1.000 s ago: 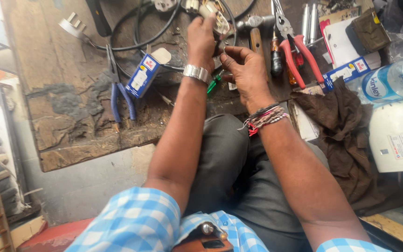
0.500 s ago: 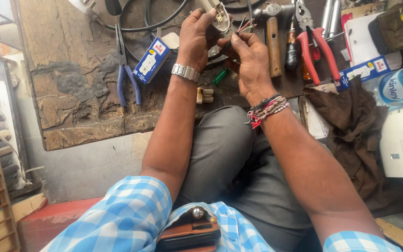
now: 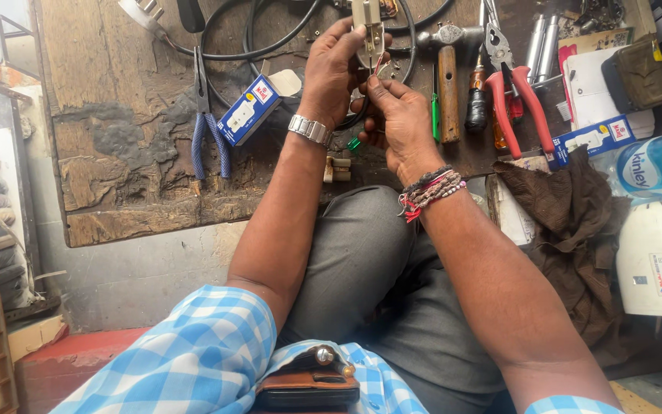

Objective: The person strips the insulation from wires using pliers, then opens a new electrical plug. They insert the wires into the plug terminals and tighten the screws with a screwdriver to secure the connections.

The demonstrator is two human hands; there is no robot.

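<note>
- Head view looks down over my knees at a worn wooden board [image 3: 116, 153] strewn with tools.
- My left hand [image 3: 335, 73] is closed around a small pale electrical fitting [image 3: 367, 27], holding it up near the top edge of the view with its long axis running away from me, roughly upright in the picture.
- My right hand [image 3: 396, 115] sits just below and to the right of that fitting, thumb and forefinger pinched together at its lower end, where thin wires show; I cannot tell exactly what the pinch holds.
- So the fitting lies up and slightly left from my right fingertips, touching or nearly so, and the left hand is the one bearing it.
- Blue-handled pliers [image 3: 207, 138] and a small blue-and-white box [image 3: 248, 115] lie left of my left wrist, well apart from the work.
- Red-handled pliers [image 3: 519, 92] and a wooden-handled hammer [image 3: 446, 84] lie to the right, near my right hand but untouched.
- Black cable [image 3: 270, 46] loops behind the hands.
</note>
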